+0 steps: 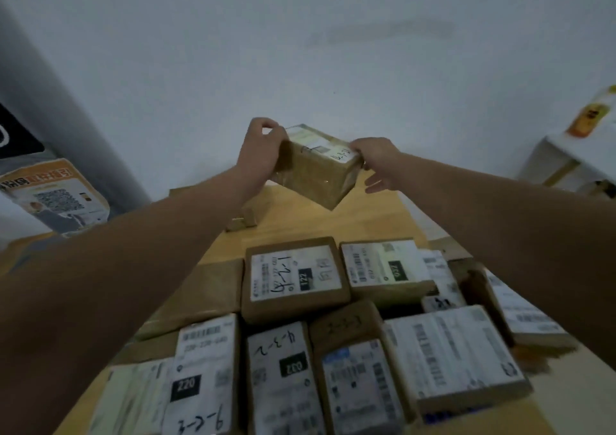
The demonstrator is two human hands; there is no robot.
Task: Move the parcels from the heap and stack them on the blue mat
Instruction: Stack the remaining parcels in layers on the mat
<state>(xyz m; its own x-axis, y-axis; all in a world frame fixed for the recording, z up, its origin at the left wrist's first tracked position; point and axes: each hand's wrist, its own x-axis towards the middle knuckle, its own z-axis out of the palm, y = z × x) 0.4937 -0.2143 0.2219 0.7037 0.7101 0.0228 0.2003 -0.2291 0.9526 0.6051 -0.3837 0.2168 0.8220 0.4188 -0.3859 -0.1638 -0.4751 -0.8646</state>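
The parcel [316, 168] is up in the middle of the frame, tilted. The left hand [260, 148] curls round one end and the right hand [380, 164] presses the other with straight fingers, likely so it won't slip

The head camera looks forward and down, close over parcels [296, 278].

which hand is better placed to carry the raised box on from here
Left, probably. The left hand grips the raised box at its upper corner with curled fingers, while the right hand only rests against its right end, fingers loosely spread.
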